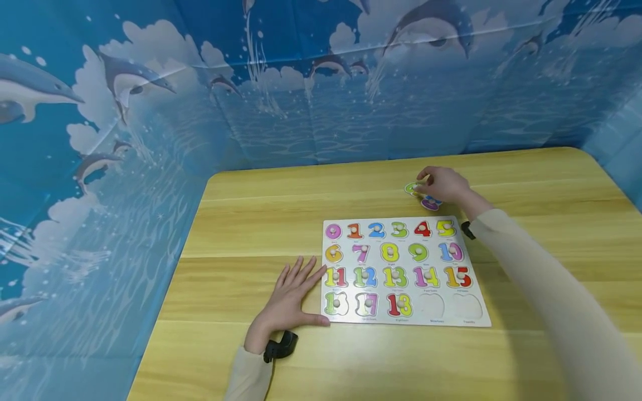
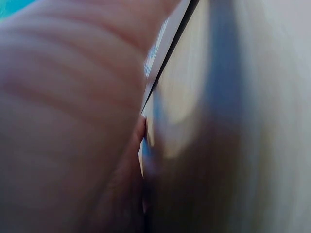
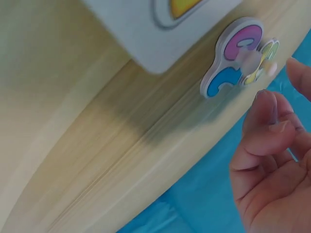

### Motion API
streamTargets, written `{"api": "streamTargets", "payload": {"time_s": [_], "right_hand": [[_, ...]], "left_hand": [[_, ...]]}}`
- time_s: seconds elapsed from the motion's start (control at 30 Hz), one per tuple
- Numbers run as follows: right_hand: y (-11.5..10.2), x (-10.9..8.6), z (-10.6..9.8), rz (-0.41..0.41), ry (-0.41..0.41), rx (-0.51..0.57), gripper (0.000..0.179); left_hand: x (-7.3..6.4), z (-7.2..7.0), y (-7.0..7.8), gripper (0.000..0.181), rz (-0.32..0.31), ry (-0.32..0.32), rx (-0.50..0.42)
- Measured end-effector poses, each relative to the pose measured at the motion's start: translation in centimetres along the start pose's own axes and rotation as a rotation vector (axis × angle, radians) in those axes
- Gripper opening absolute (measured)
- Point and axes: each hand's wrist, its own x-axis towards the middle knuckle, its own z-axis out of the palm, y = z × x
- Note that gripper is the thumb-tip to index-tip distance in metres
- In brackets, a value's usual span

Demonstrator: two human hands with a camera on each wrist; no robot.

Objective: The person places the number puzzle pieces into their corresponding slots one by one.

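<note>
A white number puzzle board (image 1: 411,323) lies on the table, with colourful knobbed number pieces in its rows and two bare recesses at the lower right. My left hand (image 1: 291,303) rests flat with spread fingers, its fingertip and thumb at the board's left edge. Beyond the board's far right corner, my right hand (image 1: 446,185) hovers over two loose pieces. One is a blue and purple number piece (image 1: 431,204); the other is a green and yellow number piece (image 1: 411,189). In the right wrist view, the bent fingers (image 3: 265,141) stand apart from both pieces and hold nothing.
The wooden table (image 1: 251,223) has rounded far corners. A blue dolphin-print cloth (image 1: 301,111) hangs behind it and at the left. Black wrist straps (image 1: 282,346) sit on both wrists. The left wrist view is mostly filled by blurred skin and tabletop.
</note>
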Motion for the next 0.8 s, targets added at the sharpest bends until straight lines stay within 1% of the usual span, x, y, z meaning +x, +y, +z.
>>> {"api": "streamTargets", "payload": {"time_s": [0.3, 0.4, 0.57, 0.8], "right_hand": [[-0.5, 0.6, 0.6, 0.033, -0.044, -0.025, 0.03], [-0.5, 0.8, 0.8, 0.035, -0.045, -0.051, 0.027], [-0.5, 1.1, 1.1, 0.014, -0.02, -0.108, 0.017], [-0.8, 1.0, 1.3, -0.047, -0.028, -0.187, 0.017]], "left_hand": [[0.0, -0.1, 0.1, 0.106, 0.001, 0.003, 0.005], [0.0, -0.1, 0.1, 0.106, -0.002, 0.0, 0.005], [0.0, -0.1, 0.1, 0.106, -0.008, -0.004, -0.008], [0.0, -0.1, 0.1, 0.106, -0.004, -0.001, -0.006]]}}
